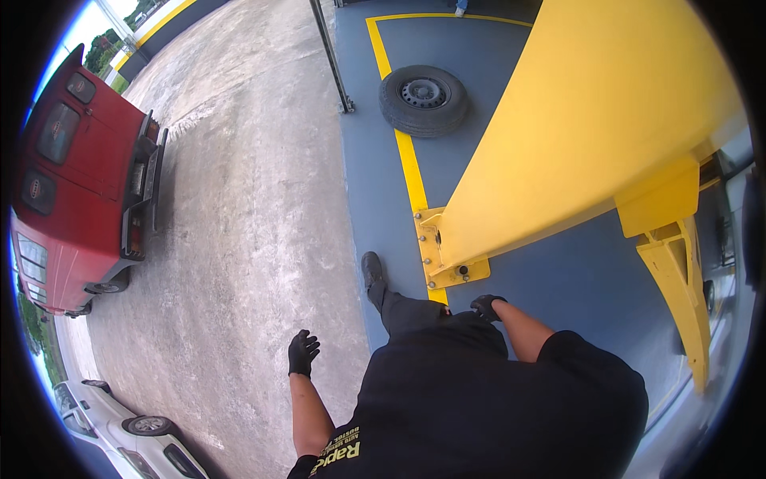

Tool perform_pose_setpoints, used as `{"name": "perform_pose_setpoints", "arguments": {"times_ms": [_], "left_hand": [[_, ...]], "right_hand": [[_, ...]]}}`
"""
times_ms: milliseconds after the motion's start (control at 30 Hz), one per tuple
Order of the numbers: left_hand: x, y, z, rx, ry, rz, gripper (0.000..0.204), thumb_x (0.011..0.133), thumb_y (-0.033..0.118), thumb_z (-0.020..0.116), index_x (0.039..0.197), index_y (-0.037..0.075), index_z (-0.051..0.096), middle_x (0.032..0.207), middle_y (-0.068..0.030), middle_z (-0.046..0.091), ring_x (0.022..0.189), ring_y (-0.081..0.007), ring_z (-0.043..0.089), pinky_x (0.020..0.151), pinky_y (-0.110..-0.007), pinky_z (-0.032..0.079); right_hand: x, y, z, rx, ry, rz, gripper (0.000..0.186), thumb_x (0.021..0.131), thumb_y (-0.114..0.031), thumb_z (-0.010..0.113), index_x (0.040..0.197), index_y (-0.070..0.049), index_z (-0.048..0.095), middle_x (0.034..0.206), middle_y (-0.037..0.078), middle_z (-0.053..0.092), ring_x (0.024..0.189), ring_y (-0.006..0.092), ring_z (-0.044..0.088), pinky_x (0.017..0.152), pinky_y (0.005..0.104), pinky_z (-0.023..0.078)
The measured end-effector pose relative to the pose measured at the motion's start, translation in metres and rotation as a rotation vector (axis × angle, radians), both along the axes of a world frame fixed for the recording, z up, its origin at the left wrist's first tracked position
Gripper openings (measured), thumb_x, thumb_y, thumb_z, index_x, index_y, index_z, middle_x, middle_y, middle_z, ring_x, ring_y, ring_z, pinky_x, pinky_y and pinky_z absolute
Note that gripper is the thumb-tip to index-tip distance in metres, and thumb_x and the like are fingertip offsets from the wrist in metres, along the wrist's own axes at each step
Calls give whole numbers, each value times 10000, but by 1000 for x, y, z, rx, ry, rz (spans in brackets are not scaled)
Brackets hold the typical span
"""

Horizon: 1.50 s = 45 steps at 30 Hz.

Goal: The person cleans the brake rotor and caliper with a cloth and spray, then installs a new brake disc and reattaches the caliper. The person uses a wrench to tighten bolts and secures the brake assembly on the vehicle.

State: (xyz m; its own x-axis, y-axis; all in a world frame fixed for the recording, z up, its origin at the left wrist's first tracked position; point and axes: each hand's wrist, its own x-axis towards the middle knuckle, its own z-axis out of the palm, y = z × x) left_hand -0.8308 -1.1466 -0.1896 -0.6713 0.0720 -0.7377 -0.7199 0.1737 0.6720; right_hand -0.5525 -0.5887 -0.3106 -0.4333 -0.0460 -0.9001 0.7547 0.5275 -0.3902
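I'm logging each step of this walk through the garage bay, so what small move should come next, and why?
Probably one more step forward along the yellow floor line, toward the spare wheel lying flat ahead. Both gloved hands, left hand and right hand, are empty and swinging free, one shoe is already forward, and the yellow lift column stands close on the right.

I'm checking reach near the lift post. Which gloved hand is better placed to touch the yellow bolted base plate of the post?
Likely the right hand: its black glove hangs just below the yellow bolted base plate on the grey floor. The left hand, also black-gloved, swings free over the pale concrete, farther from the post.
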Motion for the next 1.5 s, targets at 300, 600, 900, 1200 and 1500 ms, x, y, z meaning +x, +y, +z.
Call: {"name": "perform_pose_setpoints", "arguments": {"times_ms": [300, 600, 900, 1200, 1500], "left_hand": [[-259, 38, -24, -260, -396, -233, 529, 945, 496, 581, 1303, 108, 539, 1177, -171, 647, 985, -334, 632, 818, -493, 506], [-556, 203, -9, -369, -406, -406, 582, 903, 477, 615, 1345, 106, 537, 1303, -175, 577, 1126, -381, 560, 912, -552, 461], [-866, 630, -4, -354, -145, -792, 561, 923, 452, 593, 1339, 82, 529, 1274, -201, 609, 1083, -384, 590, 914, -550, 478], [-829, 1200, 74, 62, 156, -1294, 509, 958, 415, 582, 1366, 113, 562, 1191, -128, 661, 1077, -268, 631, 912, -425, 488], [-616, 1578, 99, 121, 80, -1705, 459, 956, 402, 597, 1268, 66, 620, 1095, -109, 696, 944, -213, 661, 820, -371, 518]], "right_hand": [[-209, 57, 19, 196, 99, 125, 455, 982, -455, 514, 1232, -106, 667, 1253, 133, 684, 1023, 234, 676, 893, 384, 522], [-457, 187, 132, -248, 90, -1075, 443, 1028, -412, 464, 1375, -144, 528, 1238, 74, 656, 970, 160, 660, 808, 352, 551], [-546, 407, 173, -48, 251, -1491, 453, 993, -423, 521, 1331, -126, 577, 1145, 81, 690, 901, 205, 668, 773, 376, 541], [-423, 595, 217, 115, 495, -2569, 429, 978, -395, 551, 1314, -130, 583, 1182, 116, 650, 991, 257, 639, 904, 395, 514], [-314, 865, 152, 35, 1005, -3122, 542, 955, -552, 579, 1299, -134, 552, 1169, 117, 648, 1054, 293, 631, 923, 447, 507]]}}
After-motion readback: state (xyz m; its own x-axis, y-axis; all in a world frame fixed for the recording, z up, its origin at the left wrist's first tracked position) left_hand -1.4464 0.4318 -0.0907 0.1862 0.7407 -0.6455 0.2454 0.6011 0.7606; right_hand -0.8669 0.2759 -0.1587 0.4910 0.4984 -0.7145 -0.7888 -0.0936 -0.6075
